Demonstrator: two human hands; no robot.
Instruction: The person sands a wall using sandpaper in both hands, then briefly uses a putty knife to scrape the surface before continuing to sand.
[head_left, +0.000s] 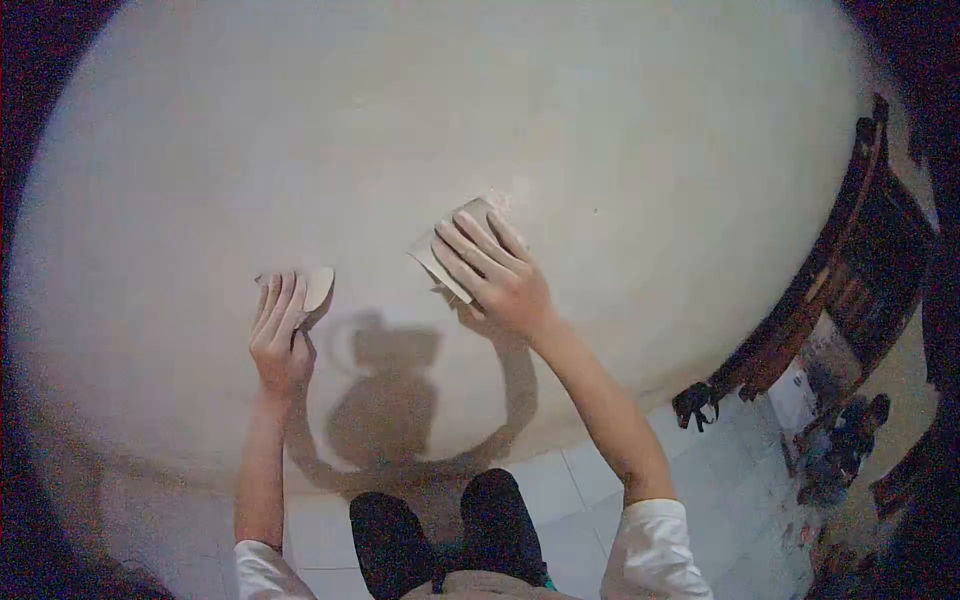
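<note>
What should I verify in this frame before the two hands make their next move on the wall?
1. Right hand flat on the larger sheet: ok, fingers spread across it.
2. Left hand on the smaller piece: ok, fingers lie over it, though the thumb grip is hidden.
3. Both papers against the wall: ok, as far as the view shows.
4. Smaller piece lying flat: not ok, its free edge curls outward.
5. Wooden frame apart from both hands: ok.
6. Footing on the tiled floor: cannot tell, feet are hidden.
</note>
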